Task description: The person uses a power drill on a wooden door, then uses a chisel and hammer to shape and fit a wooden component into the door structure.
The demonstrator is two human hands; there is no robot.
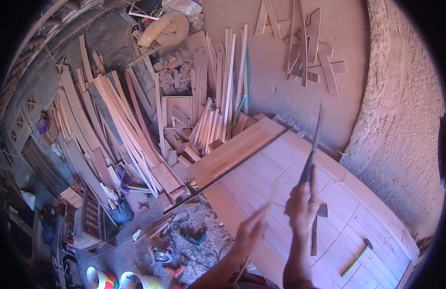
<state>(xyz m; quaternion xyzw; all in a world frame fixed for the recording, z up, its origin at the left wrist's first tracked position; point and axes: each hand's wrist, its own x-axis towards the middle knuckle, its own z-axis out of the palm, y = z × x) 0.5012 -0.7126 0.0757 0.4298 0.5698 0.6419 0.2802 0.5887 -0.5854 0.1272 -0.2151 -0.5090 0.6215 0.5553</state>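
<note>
My right hand [302, 207] is closed around the lower end of a long, dark, tapering blade [313, 154], which points up and away. The blade is seen nearly edge-on, so its exact kind is unclear. Left of it, my left hand [251, 233] pinches a thin pale wooden strip [274, 195], whose upper end is blurred. Both hands are above a large wooden panel [247, 178] made of boards. Beside my right wrist lies a dark-handled tool [315, 233] with a metal head, partly hidden. A hammer with a green handle [355, 261] rests further right on the panel.
Many planks [124, 120] lean against the back wall, with offcuts [172, 72] piled among them. A circular power tool [161, 256] and cables lie on the littered floor at lower left, near white buckets [141, 280]. Curved wooden pieces [302, 43] hang on the wall.
</note>
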